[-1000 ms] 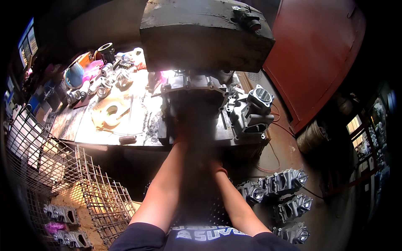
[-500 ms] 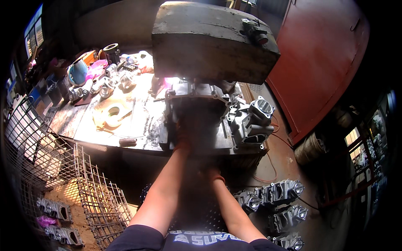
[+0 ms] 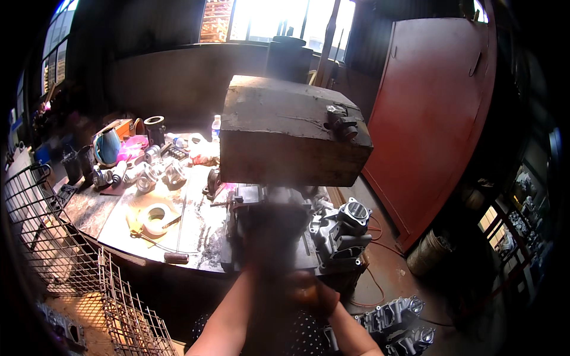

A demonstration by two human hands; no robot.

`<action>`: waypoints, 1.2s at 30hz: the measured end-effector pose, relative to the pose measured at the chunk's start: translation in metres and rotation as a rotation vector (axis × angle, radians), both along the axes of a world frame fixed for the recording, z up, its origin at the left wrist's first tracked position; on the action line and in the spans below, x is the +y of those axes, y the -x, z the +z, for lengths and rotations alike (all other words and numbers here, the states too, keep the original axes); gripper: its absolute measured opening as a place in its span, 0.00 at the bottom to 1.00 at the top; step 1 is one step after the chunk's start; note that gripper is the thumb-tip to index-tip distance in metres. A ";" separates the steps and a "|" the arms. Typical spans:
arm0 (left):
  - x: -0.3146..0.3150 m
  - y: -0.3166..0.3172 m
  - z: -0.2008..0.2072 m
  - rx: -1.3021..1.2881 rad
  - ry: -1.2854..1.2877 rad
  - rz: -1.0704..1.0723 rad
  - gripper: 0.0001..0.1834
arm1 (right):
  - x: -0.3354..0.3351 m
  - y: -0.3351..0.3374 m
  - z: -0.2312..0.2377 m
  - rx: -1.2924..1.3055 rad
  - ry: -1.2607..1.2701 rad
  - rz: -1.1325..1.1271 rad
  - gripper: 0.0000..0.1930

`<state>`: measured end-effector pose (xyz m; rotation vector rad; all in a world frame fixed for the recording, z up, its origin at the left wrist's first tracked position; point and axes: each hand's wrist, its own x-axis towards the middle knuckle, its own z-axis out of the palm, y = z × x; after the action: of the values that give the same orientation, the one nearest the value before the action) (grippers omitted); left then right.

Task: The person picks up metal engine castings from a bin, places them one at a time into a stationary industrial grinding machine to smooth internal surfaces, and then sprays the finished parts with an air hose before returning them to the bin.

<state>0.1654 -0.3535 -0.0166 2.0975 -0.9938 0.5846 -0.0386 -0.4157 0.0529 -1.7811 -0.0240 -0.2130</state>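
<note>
A dark smear over the middle of the view hides much of both hands. My left hand is at the front edge of the grey metal fixture, its fingers lost in the dark patch. To its right and lower is my right hand, brownish and blurred, in front of the bench edge; what it may hold cannot be made out. Beyond the hands, a grey metal part shows partly on the fixture, under a large box-shaped machine head. Silvery metal castings stand at the fixture's right.
The bench also carries a tape-like ring, a handled tool, and several cylindrical metal parts at the far left. A wire basket stands lower left. More castings lie lower right, near a red metal door and an orange hose.
The view has tilted up, so the bench and machine head sit lower in the picture. My right hand has come up toward the bench front; my left hand is nearer the fixture's front edge.
</note>
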 end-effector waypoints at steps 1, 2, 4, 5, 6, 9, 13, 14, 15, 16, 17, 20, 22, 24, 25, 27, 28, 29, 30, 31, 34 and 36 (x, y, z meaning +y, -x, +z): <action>-0.001 0.001 0.002 0.012 0.012 -0.006 0.27 | 0.002 0.009 0.048 -0.127 -0.069 0.065 0.17; 0.004 -0.001 0.001 0.020 0.010 0.006 0.27 | -0.001 0.013 0.084 -0.245 -0.128 0.130 0.16; 0.007 -0.002 -0.001 0.045 0.022 0.008 0.27 | -0.008 -0.002 0.176 -0.415 0.032 0.106 0.11; 0.021 -0.011 0.001 0.038 0.012 0.048 0.27 | -0.016 -0.026 0.213 -0.529 0.110 0.086 0.09; 0.021 -0.011 0.005 0.044 0.030 0.048 0.27 | -0.020 -0.048 0.256 -0.620 0.220 0.016 0.07; 0.020 -0.006 0.013 0.069 0.087 0.015 0.26 | -0.044 -0.138 0.352 -0.740 0.533 -0.212 0.07; 0.023 0.008 0.024 0.115 0.174 -0.058 0.26 | -0.104 -0.226 0.413 -0.562 1.132 -0.573 0.21; 0.046 -0.009 0.025 0.103 0.161 0.027 0.26 | -0.104 -0.266 0.409 -0.589 1.077 -0.509 0.22; 0.035 0.001 0.032 0.120 0.206 -0.035 0.26 | -0.119 -0.265 0.429 -0.492 1.047 -0.519 0.23; 0.029 0.009 0.036 0.129 0.240 -0.079 0.26 | -0.140 -0.272 0.438 -0.603 1.349 -0.638 0.23; 0.032 0.003 0.032 0.142 0.229 -0.057 0.26 | -0.160 -0.307 0.432 -0.562 1.384 -0.744 0.22; 0.045 -0.007 0.042 0.152 0.277 -0.028 0.26 | -0.178 -0.353 0.450 -0.464 1.560 -0.641 0.19; 0.052 -0.011 0.047 0.158 0.308 -0.019 0.26 | -0.167 -0.366 0.452 -0.374 1.603 -0.604 0.16; 0.051 -0.004 0.054 0.174 0.338 -0.060 0.26 | -0.197 -0.374 0.459 -0.336 1.772 -0.739 0.13; 0.052 -0.003 0.057 0.177 0.348 -0.061 0.26 | -0.199 -0.377 0.460 -0.412 1.719 -0.751 0.12; 0.053 -0.009 0.059 0.179 0.373 -0.047 0.26 | -0.195 -0.378 0.455 -0.559 1.595 -0.764 0.11; 0.053 -0.010 0.057 0.183 0.405 -0.045 0.26 | -0.188 -0.378 0.457 -0.497 1.665 -0.755 0.11; 0.053 -0.012 0.054 0.188 0.437 -0.042 0.25 | -0.181 -0.379 0.460 -0.433 1.735 -0.745 0.11; 0.056 -0.013 0.058 0.174 0.414 -0.083 0.24 | -0.177 -0.379 0.463 -0.368 1.807 -0.741 0.11; 0.057 -0.013 0.061 0.170 0.407 -0.098 0.23 | -0.174 -0.381 0.460 -0.406 1.841 -0.741 0.11; 0.058 -0.008 0.070 0.197 0.423 -0.119 0.21 | -0.179 -0.384 0.460 -0.429 1.965 -0.754 0.11; 0.058 -0.003 0.076 0.267 0.452 -0.141 0.20 | -0.186 -0.393 0.472 -0.326 2.061 -0.764 0.12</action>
<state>0.1689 -0.2959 0.0593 1.6388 -0.7651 0.3998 0.3542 -0.6013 0.5246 -3.6861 0.3257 -1.4102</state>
